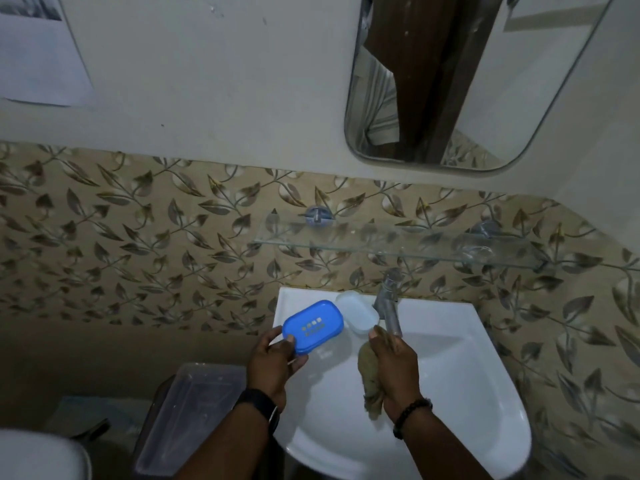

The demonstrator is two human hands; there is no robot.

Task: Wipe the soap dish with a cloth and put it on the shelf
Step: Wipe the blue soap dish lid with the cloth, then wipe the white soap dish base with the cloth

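Soap dish work happens over the white sink [467,341], below the glass shelf [381,242]. Left hand [273,365] fingers grip the blue soap dish [313,325] by its near edge; right hand [394,365] fingers clench the cloth [369,370]. Best to brace the dish firmly and wipe its perforated face first.

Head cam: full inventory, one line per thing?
soap dish: 1, blue, in left hand over basin's left rim
lid: 1, translucent white, basin's back ledge beside tap
cloth: 1, tan, in right hand
shelf: 1, clear glass, wall above tap
tap: 1, chrome, basin's back
basin: 1, white
mirror: 1, wall above
bin: 1, dark, clear lid, left of basin
left hand: watch on wrist
right hand: bead bracelet
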